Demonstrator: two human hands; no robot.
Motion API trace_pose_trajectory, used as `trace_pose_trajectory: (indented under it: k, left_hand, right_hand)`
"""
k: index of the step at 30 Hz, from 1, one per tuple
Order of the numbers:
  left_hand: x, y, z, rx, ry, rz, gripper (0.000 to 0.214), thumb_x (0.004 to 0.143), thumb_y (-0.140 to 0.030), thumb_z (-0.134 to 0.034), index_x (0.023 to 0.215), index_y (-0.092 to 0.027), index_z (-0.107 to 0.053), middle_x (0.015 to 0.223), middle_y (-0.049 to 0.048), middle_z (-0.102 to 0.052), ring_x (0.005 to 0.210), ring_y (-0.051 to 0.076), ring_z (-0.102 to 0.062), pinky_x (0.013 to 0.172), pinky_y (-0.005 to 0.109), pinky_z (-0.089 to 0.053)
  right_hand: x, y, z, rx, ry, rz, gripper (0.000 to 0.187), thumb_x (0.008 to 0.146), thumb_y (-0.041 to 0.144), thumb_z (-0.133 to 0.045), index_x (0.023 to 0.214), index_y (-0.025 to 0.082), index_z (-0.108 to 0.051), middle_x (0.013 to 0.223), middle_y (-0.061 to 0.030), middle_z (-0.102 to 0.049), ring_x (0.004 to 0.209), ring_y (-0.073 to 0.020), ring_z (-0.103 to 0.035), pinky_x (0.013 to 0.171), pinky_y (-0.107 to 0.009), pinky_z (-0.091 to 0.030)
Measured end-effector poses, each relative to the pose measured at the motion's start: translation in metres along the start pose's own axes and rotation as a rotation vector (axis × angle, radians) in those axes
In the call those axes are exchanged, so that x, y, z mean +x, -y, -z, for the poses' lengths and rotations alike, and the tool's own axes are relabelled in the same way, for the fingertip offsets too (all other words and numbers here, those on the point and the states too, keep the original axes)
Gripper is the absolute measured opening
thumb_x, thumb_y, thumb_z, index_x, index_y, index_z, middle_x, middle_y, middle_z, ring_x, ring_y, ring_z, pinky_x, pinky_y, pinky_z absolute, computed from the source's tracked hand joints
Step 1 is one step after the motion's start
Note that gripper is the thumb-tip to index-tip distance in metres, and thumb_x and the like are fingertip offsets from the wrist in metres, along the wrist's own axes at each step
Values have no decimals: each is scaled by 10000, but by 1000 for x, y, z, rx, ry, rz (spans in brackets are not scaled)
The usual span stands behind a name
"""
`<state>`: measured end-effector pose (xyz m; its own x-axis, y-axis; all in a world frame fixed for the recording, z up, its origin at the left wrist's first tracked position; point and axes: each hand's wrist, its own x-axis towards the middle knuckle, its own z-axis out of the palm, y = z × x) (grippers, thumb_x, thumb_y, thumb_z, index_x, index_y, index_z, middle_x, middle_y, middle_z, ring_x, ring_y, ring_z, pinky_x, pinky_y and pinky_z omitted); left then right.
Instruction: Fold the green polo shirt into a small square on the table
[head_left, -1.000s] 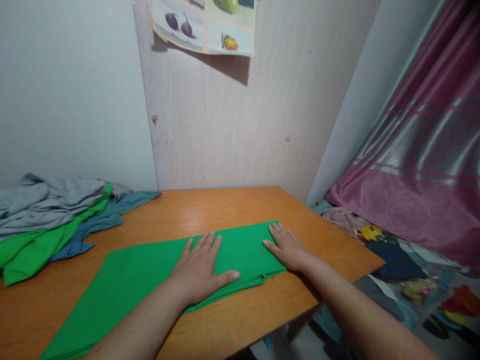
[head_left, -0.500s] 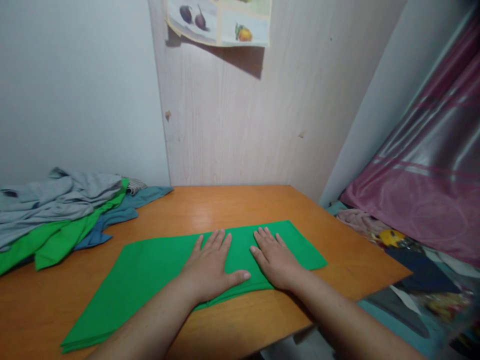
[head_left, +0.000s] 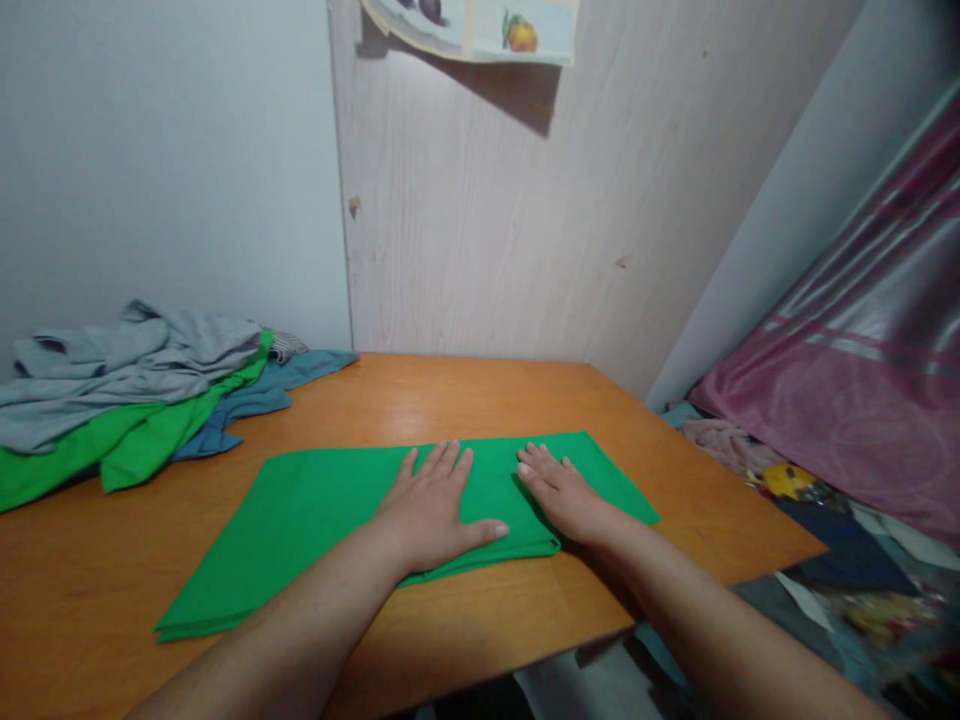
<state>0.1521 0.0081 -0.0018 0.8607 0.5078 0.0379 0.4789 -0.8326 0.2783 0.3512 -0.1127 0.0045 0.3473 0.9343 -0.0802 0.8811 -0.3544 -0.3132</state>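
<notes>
A green cloth (head_left: 300, 520), folded in layers into a long flat shape, lies across the wooden table (head_left: 465, 395). My left hand (head_left: 427, 510) rests palm down on its middle, fingers spread and thumb pointing right. Over the right part of the cloth is my right hand (head_left: 562, 490), palm down, its fingers stretched out and closer together, the thumb less visible. Neither hand grasps anything. The cloth's near edge shows stacked layers between the two wrists.
At the table's back left is a heap of clothes: grey cloth (head_left: 150, 350), bright green cloth (head_left: 150, 440) and blue cloth (head_left: 232, 415). A pink curtain (head_left: 840, 400) hangs at right above assorted items beyond the table edge. A fruit poster (head_left: 487, 30) is on the wall.
The view has shifted slightly, so the scene sits a little higher and further right. My right hand has tilted and its thumb has drawn in; the left stays flat on the cloth.
</notes>
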Motion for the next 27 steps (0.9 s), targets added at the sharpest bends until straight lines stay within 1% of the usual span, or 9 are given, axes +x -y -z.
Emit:
trace_pose_trajectory:
  k: [2,4,6,9,12,18,23,27]
  left_hand:
    - [0,0,0,-3,6,0,1149,731,-935,-297,1577,-162,-219,1638,128,-101,1517,335,-31,1197,574,0]
    - [0,0,0,-6,10,-2,1151,729,-937,-294,1577,-162,-217,1638,128,-100,1517,337,-39,1197,573,4]
    - [0,-1,1,-6,6,-2,1143,732,-934,-299,1578,-170,-218,1640,122,-113,1516,340,-41,1197,571,6]
    - [-1,-1,1,-1,-2,1,1127,742,-927,-302,1580,-180,-211,1640,116,-127,1517,337,-40,1199,562,4]
    - [-1,-1,1,-2,-7,-7,1081,775,-905,-281,1579,-185,-217,1639,110,-139,1518,326,-56,1202,551,-4]
    - [-2,-1,6,-28,-34,5,918,876,-814,-202,1542,-194,-324,1626,107,-210,1513,288,-134,1206,522,-71]
    - [-6,2,21,-87,51,40,821,944,-715,-150,1519,-171,-369,1612,127,-245,1503,272,-180,1201,502,-126]
    - [-22,12,34,-121,120,74,807,945,-705,-194,1529,-170,-348,1612,118,-238,1507,255,-159,1209,459,-128]
  right_hand:
    - [-3,4,-2,-46,-37,-8,706,998,599,-151,1538,181,-333,1626,-73,-209,1512,-246,-122,1210,-522,-88]
    - [-7,9,-6,-124,-100,-6,683,1003,575,-170,1538,184,-336,1620,-78,-233,1510,-258,-138,1206,-540,-84]
    - [-11,13,-9,-180,-140,-10,661,1008,552,-167,1534,195,-349,1612,-78,-261,1505,-266,-159,1199,-554,-97]
    - [-13,16,-10,-214,-143,-8,649,1011,536,-166,1530,197,-359,1604,-81,-287,1500,-270,-183,1193,-551,-127]
    - [-12,16,-9,-227,-142,-4,647,1012,530,-164,1532,196,-354,1607,-82,-280,1498,-272,-190,1190,-549,-137]
    - [-9,11,-13,-253,-145,3,652,1009,525,-161,1532,186,-353,1611,-78,-271,1496,-281,-193,1179,-561,-155]
    - [-5,5,-18,-247,-138,0,661,1001,546,-158,1541,206,-334,1616,-64,-266,1496,-274,-192,1183,-561,-135]
    - [-2,2,-20,-243,-138,-4,662,997,546,-166,1539,207,-339,1617,-68,-263,1496,-275,-193,1182,-570,-130]
